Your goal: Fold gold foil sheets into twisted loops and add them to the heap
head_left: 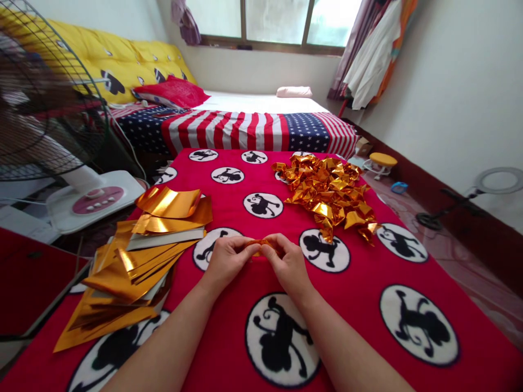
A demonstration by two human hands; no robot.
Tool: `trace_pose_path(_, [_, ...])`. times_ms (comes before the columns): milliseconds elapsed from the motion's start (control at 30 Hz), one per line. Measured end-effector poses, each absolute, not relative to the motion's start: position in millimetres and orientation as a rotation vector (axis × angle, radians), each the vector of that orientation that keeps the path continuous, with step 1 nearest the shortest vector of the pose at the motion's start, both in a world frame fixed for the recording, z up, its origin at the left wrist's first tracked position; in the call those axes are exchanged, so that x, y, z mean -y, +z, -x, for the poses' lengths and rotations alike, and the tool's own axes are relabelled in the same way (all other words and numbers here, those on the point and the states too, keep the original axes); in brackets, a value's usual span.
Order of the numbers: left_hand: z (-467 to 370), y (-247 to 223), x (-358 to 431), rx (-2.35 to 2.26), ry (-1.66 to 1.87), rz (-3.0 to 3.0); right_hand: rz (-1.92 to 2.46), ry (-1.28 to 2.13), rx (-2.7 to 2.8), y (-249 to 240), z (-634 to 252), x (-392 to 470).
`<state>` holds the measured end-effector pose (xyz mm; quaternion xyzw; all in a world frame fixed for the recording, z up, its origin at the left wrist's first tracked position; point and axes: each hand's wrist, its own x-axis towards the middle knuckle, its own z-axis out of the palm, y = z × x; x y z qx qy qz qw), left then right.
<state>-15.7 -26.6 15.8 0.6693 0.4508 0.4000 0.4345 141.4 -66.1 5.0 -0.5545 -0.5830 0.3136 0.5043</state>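
Between my two hands is a small folded piece of gold foil paper (256, 249), mostly covered by the fingers. My left hand (229, 258) pinches its left end with thumb and fingers. The right end is gripped the same way by my right hand (288, 261). Both thumbs meet near the middle of the piece, just above the red cloth (229, 326). To the left lies a loose, fanned stack of flat gold foil sheets (134, 267), some showing pale backs. A heap of folded gold foil pieces (327, 190) sits beyond my right hand.
A fan (49, 109) with a white base stands at the left edge. Past the cloth is a bed with a striped and starred cover (229, 128). On the floor to the right are a yellow-topped stool (383, 159) and a ring light (498, 179).
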Motion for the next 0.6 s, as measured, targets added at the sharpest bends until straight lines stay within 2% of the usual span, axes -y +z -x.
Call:
trace_pose_path(233, [15.7, 13.5, 26.3, -1.148, 1.038, -1.555, 1.364, 0.739, 1.23, 7.8, -146.0, 68.3])
trace_pose_path(600, [11.2, 16.9, 30.3, -1.134, 1.043, -1.606, 1.364, 0.652, 1.249, 9.6, -146.2, 69.7])
